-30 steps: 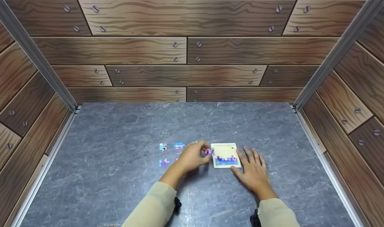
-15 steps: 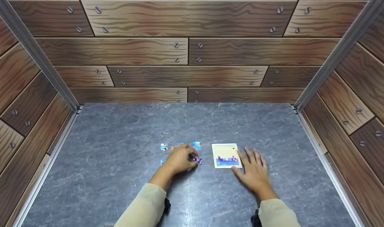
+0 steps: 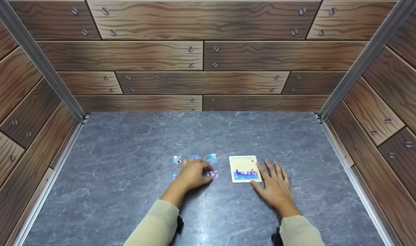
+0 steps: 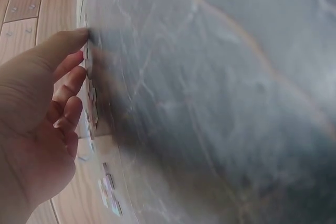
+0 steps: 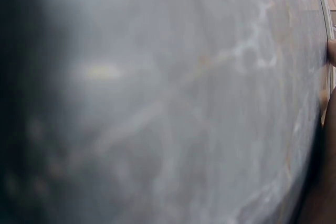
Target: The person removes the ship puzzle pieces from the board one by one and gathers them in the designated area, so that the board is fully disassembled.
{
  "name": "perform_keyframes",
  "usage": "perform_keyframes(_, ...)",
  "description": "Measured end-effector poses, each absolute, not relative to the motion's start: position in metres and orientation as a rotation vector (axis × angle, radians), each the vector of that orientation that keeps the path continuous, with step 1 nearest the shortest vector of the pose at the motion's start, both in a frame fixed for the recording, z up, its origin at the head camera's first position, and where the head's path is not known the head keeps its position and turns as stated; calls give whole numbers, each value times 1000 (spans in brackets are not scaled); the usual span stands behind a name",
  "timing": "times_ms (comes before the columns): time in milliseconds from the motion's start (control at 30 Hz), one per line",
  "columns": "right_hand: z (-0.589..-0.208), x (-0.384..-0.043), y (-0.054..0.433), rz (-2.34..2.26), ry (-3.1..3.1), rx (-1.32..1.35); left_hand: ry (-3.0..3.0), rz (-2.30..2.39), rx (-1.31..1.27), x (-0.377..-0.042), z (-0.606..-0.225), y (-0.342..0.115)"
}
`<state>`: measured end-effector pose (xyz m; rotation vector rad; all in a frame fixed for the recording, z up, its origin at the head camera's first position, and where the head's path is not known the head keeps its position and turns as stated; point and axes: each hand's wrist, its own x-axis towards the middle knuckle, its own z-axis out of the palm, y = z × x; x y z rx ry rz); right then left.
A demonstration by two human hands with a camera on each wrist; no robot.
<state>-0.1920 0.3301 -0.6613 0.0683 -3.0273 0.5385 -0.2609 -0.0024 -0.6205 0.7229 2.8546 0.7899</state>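
Your marbled grey table (image 3: 125, 191) stretches to a back wall (image 3: 201, 54) of printed wooden planks, with more planks at both sides and metal posts (image 3: 369, 58) in the corners. A second ago your left hand (image 3: 193, 173) was pinching a puzzle piece (image 3: 213, 174) at the tray's left edge; now that hand is back among the other pieces (image 3: 212, 157), and the piece lies between your thumb and index finger, nearest the tray. You can't tell whether they grip it. Your right hand (image 3: 275, 186) stays spread and flat beside the cream tray (image 3: 241, 163), thumb and index finger at its right edge, grasping nothing. The tray's bottom strip remains filled.
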Motion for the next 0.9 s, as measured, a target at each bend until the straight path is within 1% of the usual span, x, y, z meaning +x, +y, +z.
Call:
perform_keyframes(667,-663,-193,330,527,-3016,69,2820,828,766,-262,-622,1)
perform_keyframes(900,-663,-193,329,499,-3009,75,2738,902,781,-261,-613,9)
